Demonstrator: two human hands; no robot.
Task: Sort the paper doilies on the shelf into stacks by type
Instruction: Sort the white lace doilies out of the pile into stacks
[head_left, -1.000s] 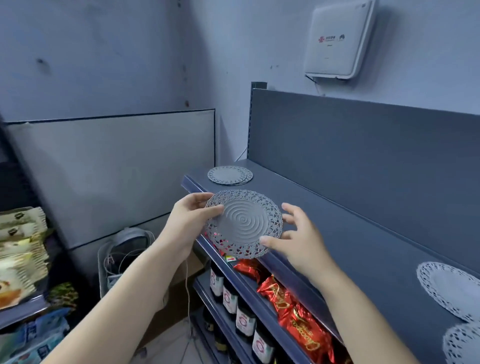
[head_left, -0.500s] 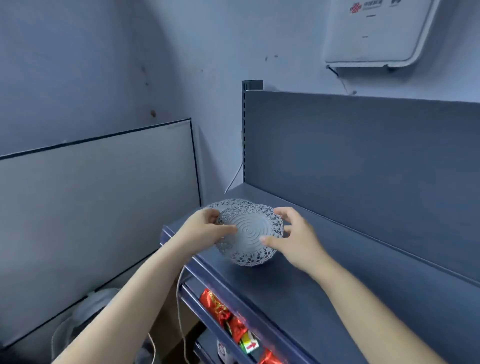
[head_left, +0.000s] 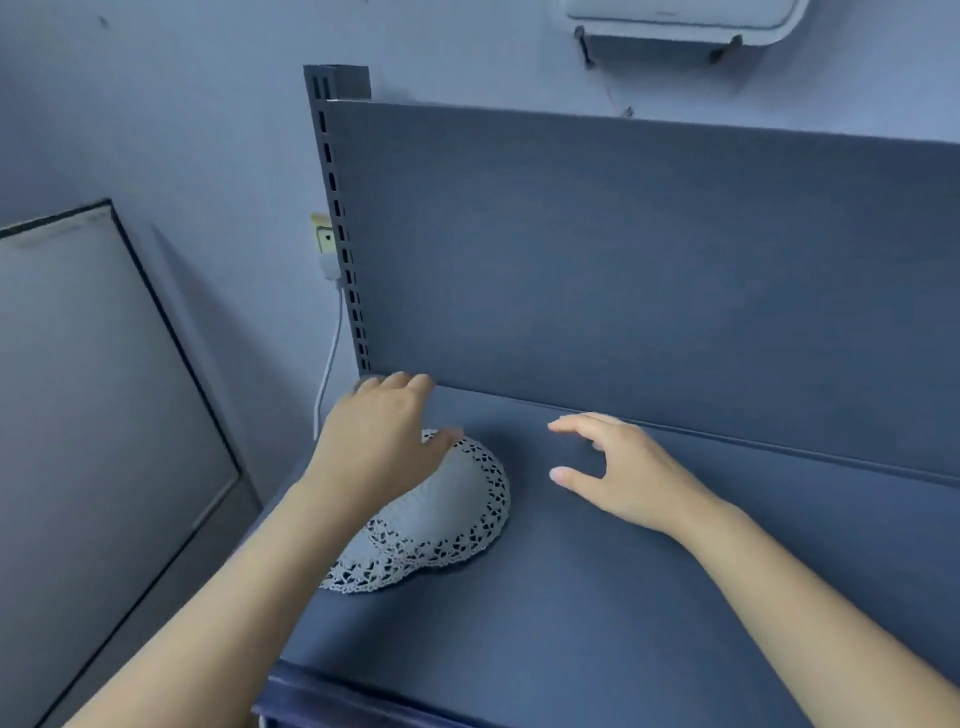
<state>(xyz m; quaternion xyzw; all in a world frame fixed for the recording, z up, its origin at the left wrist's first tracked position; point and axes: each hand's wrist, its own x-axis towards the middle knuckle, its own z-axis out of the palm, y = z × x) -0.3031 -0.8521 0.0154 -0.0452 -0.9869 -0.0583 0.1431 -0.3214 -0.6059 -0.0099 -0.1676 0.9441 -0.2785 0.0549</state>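
Setting: dark blue-grey shelf with an upright back panel of the same colour, set against a pale wall
Left hand: palm down over the far-left part of the doilies, fingers straight and reaching toward the shelf's back corner, thumb lying across the lace edge; it grips nothing
Right hand: palm down above the bare shelf, just right of the doilies and apart from them, fingers loosely spread, thumb and forefinger parted, holding nothing
Doilies: round, pale paper with lacy cut-out borders (at least two, overlapping and slightly offset), lying flat at the shelf's left end, partly hidden by the left hand and forearm
Slotted post: stands at the back panel's left edge
Plug: white, on the wall just left of the post, its cable hanging down
Wall box: white, top right, cut off by the frame
Grey board: large, dark-framed, far left
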